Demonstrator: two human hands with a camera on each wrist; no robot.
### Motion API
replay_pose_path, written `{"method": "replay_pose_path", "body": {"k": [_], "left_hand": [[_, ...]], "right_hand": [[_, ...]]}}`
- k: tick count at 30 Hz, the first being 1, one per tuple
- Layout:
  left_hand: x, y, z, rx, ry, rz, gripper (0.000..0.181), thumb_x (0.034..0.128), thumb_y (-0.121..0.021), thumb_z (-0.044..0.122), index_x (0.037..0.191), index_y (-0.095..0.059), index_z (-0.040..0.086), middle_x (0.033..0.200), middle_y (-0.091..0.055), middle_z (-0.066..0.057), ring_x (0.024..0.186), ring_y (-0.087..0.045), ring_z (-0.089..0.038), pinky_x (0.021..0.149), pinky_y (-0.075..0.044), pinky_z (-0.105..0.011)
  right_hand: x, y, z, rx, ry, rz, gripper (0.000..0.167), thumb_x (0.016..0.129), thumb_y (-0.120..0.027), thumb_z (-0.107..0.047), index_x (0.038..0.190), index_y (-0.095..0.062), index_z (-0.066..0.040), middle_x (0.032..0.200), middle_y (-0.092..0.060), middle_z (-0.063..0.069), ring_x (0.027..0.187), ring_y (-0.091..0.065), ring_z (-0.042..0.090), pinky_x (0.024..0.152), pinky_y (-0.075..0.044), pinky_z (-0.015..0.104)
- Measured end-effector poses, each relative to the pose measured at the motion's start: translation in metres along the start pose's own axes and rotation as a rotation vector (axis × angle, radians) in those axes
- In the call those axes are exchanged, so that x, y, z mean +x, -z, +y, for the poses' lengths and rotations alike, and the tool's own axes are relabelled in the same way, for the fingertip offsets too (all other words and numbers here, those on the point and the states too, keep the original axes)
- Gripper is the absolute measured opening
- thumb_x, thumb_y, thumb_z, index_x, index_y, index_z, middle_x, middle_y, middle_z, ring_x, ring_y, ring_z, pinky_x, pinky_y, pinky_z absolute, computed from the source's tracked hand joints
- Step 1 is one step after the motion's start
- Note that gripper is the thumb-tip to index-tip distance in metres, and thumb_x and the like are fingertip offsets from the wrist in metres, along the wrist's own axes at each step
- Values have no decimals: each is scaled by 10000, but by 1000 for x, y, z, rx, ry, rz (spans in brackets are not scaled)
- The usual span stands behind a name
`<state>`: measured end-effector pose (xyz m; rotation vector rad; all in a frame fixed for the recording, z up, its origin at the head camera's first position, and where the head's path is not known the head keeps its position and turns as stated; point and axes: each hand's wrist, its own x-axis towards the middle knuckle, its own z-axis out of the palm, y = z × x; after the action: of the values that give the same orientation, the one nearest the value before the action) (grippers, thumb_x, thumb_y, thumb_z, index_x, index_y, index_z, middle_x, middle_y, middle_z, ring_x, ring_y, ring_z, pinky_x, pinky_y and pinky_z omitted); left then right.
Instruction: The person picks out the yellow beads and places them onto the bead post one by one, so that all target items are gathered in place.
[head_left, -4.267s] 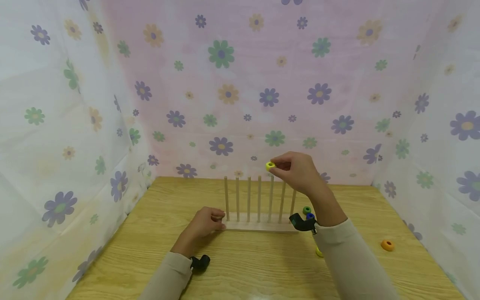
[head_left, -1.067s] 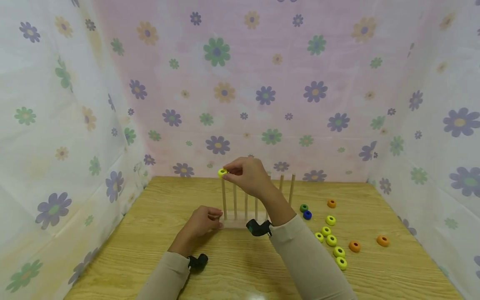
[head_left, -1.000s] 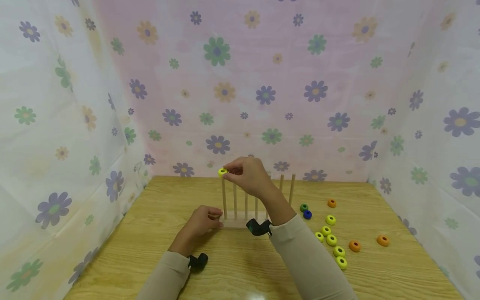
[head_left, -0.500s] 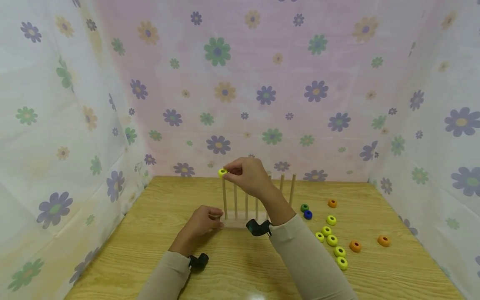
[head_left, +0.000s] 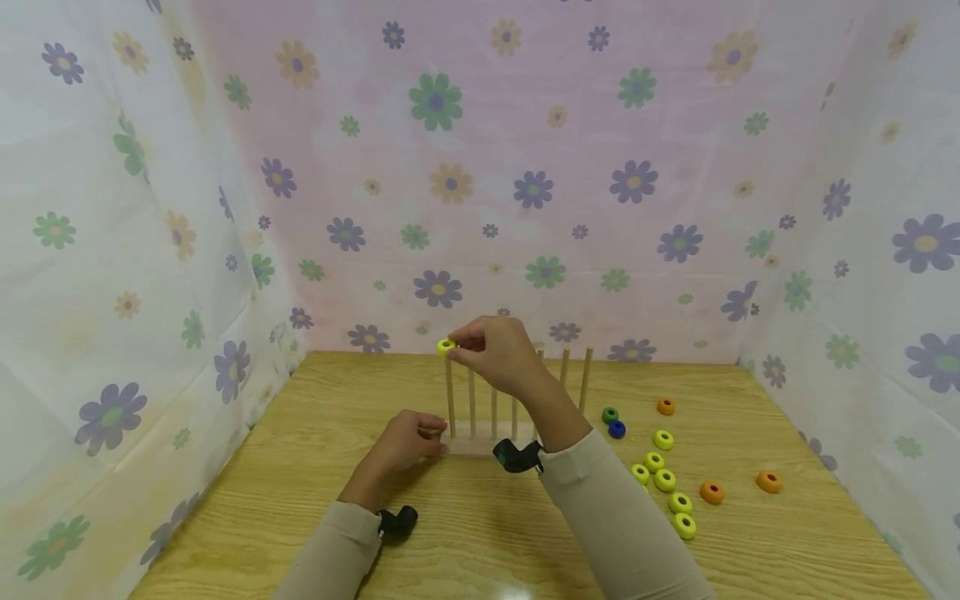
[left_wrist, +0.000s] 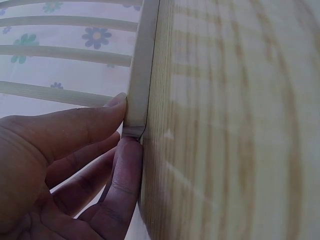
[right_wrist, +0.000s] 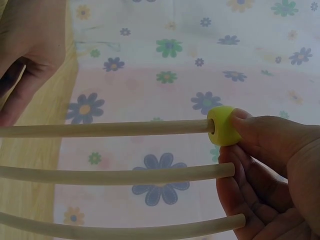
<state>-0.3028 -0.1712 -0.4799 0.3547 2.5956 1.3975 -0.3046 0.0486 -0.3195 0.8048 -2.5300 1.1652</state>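
Note:
Between thumb and fingers, my right hand (head_left: 498, 354) pinches a yellow ring-shaped bead (head_left: 442, 351) at the tip of the leftmost peg (head_left: 450, 400). In the right wrist view, the peg's end meets the hole of the yellow bead (right_wrist: 227, 129), and my curled lower fingers lie by the tips of two neighbouring pegs. My left hand (head_left: 403, 442) holds the left end of the wooden peg stand's base (head_left: 468, 448). The left wrist view shows the thumb on one face of the base (left_wrist: 140, 75) and a finger against its end. My right forearm hides part of the stand.
Right of the stand lie several yellow beads (head_left: 664, 480), three orange ones, including one orange bead (head_left: 768, 481) farthest right, a green bead (head_left: 610, 414) and a blue bead (head_left: 617, 429). Flowered cloth (head_left: 480, 167) surrounds the wooden table (head_left: 480, 533) at the back and sides.
Since the oldest frame, my right hand has moved left with the yellow bead, from above the stand's right part to the leftmost peg. Over the last second both hands stay almost still.

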Motion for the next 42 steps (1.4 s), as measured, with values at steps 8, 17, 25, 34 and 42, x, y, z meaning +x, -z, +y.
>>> {"method": "replay_pose_path", "body": {"k": [8, 17, 25, 34, 42], "left_hand": [[0, 1, -1, 7, -4, -5, 420, 899, -815, 118, 1306, -727, 61, 1345, -692, -131, 1075, -698, -245, 872, -612, -414], [0, 1, -1, -7, -3, -6, 414, 906, -805, 107, 1310, -724, 59, 1348, -688, -140, 1088, -700, -253, 887, -610, -422], [-1, 0, 1, -21, -2, -4, 404, 909, -796, 88, 1305, -726, 54, 1334, -693, -150, 1069, -705, -251, 869, -617, -415], [-2, 1, 0, -10, -7, -15, 412, 906, -802, 91, 1308, -722, 49, 1347, -686, -156, 1089, -699, -260, 870, -616, -410], [0, 2, -2, 4, -7, -7, 413, 894, -815, 94, 1296, -731, 46, 1343, -690, -157, 1066, -704, -243, 819, -618, -364]], "right_hand": [[-1, 0, -1, -11, -7, -9, 208, 960, -772, -256, 1133, -815, -148, 1029, -752, -30, 878, -711, 98, 774, -614, 296], [-2, 0, 0, -19, 2, -7, 187, 961, -771, -261, 1105, -821, -152, 1020, -754, -39, 866, -705, 87, 769, -608, 289], [-2, -1, 1, -15, 5, -4, 174, 959, -773, -260, 1092, -825, -161, 1024, -747, -32, 864, -708, 91, 765, -610, 293], [-1, -2, 2, -12, 2, -5, 142, 954, -778, -248, 1059, -830, -166, 999, -752, -49, 845, -707, 76, 752, -610, 287], [-1, -1, 2, -21, 3, -11, 142, 958, -774, -245, 1061, -830, -166, 1010, -755, -45, 850, -710, 79, 757, -610, 289]]}}
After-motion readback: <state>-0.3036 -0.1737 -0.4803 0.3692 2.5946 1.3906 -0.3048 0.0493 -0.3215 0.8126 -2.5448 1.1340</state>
